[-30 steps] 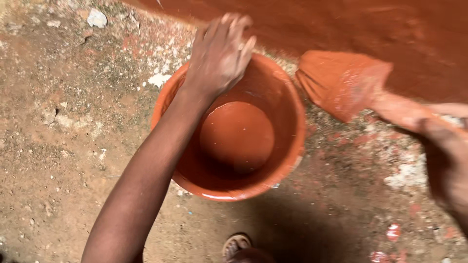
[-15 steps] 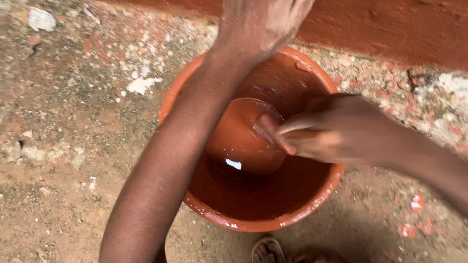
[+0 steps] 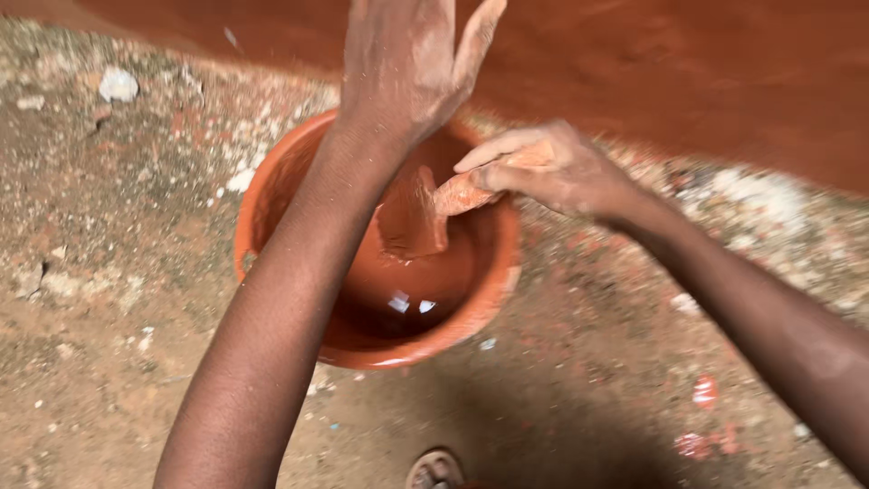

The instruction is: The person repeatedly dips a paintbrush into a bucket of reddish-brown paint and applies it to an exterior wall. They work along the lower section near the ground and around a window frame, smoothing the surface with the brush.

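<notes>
An orange-red bucket (image 3: 272,195) stands on the dirt floor, holding red-brown liquid paint (image 3: 398,299). My right hand (image 3: 552,167) grips the handle of a paint-coated brush (image 3: 412,217), whose bristles hang just above the paint inside the bucket. My left hand (image 3: 407,59) reaches over the bucket's far rim with fingers spread, flat against the red-brown wall; it holds nothing. My left forearm crosses over the bucket and hides part of its left inside.
A red-brown painted wall (image 3: 679,72) runs along the top. The dirt floor (image 3: 109,299) is rough, with pale pebbles (image 3: 118,84) and paint spots (image 3: 701,394). A sandalled foot (image 3: 434,469) shows at the bottom edge.
The brush came from the wall at the right down into the bucket, and is now lifted slightly with wet bristles. My left hand slid from the rim up onto the wall.
</notes>
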